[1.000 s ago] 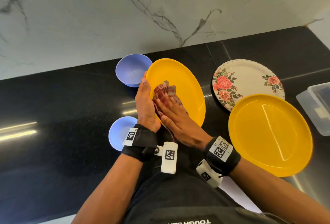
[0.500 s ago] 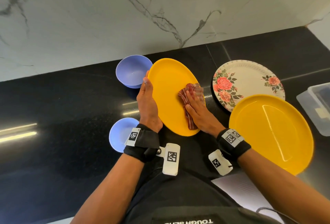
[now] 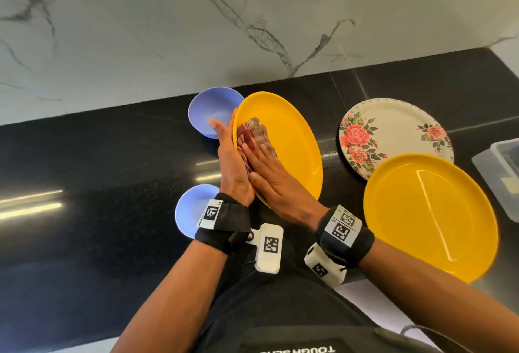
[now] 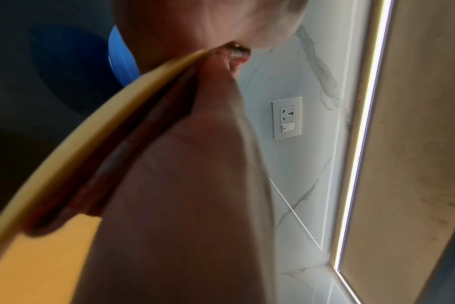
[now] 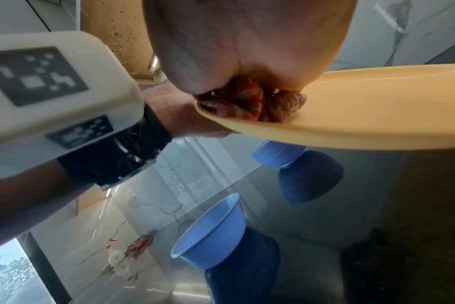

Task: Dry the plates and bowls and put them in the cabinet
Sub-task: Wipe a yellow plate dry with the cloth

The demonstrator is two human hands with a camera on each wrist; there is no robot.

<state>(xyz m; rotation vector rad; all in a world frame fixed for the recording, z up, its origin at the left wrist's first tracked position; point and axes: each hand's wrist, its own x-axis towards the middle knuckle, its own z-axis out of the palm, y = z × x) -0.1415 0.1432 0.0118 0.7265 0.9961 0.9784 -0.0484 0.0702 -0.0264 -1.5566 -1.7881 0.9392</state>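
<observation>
My left hand (image 3: 229, 156) grips the left rim of a yellow plate (image 3: 289, 144) and holds it tilted above the black counter. My right hand (image 3: 266, 172) lies on the plate's face, straight fingers pressing a red checked cloth (image 3: 254, 134) against it close to the left hand. In the right wrist view the cloth (image 5: 247, 102) is bunched under the palm on the plate (image 5: 364, 115). The left wrist view shows the plate's rim (image 4: 78, 148) edge-on. Two blue bowls stand on the counter, one behind the plate (image 3: 210, 111) and one near my left wrist (image 3: 191, 209).
A floral plate (image 3: 393, 127) and a second yellow plate (image 3: 429, 212) lie on the counter to the right, the yellow one overlapping it. A clear plastic container (image 3: 502, 172) sits at the right edge. A marble wall with a socket (image 4: 287, 117) rises behind the counter.
My right hand has slid the cloth from the plate's right rim back across to the left side, next to the left hand. The left hand keeps its hold on the rim.
</observation>
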